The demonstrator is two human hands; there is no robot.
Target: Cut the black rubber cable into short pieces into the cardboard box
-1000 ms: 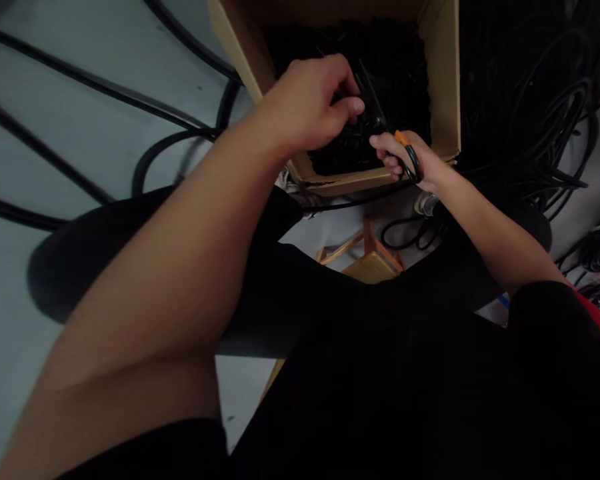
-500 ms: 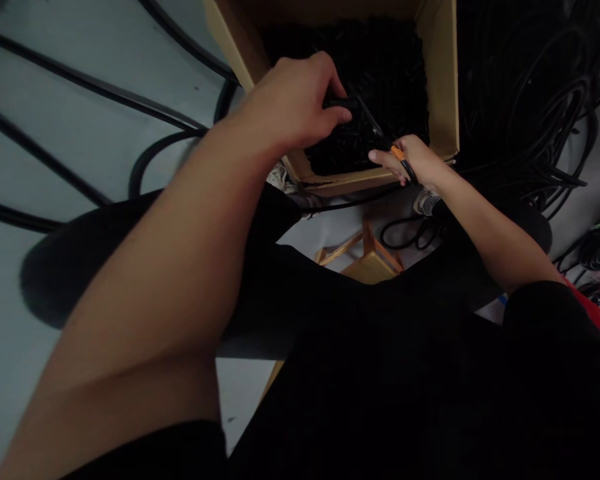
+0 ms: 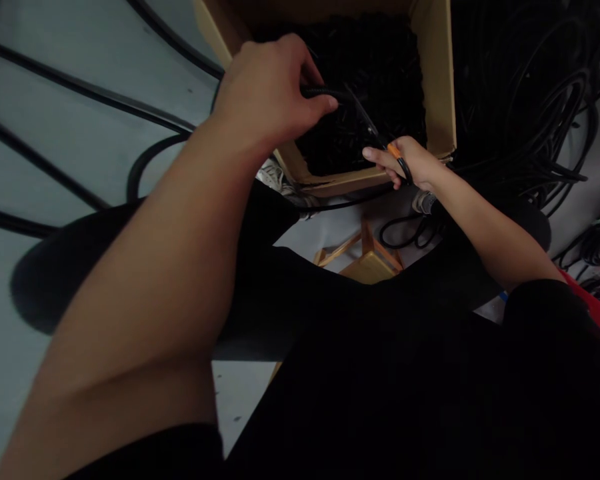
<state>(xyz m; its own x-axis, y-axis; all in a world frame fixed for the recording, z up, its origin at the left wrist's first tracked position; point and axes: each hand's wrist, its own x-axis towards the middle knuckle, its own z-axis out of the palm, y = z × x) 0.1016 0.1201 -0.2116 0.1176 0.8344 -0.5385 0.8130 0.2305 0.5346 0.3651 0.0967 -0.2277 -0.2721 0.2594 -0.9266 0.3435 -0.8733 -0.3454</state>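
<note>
Over the cardboard box (image 3: pixel 439 80), my left hand (image 3: pixel 277 93) grips a black ribbed tube (image 3: pixel 325 92) between thumb and fingers. The tube points right, toward the blades of a pair of scissors (image 3: pixel 373 129) with an orange and black handle. My right hand (image 3: pixel 416 160) is closed around that handle at the near right corner of the box. The blades look spread near the tube's end; whether they touch it is too dark to tell. Many short black pieces (image 3: pixel 380 57) fill the box below both hands.
Long black hoses (image 3: pixel 80 83) run across the pale floor at left. A heap of coiled black tubing (image 3: pixel 545 100) lies right of the box. Between my legs is a small wooden stool (image 3: pixel 373 267). Something red (image 3: pixel 597 307) lies at far right.
My left hand has moved left and slightly up with the tube, and more of the tube shows between hand and scissors. The right hand and scissors have shifted slightly left.
</note>
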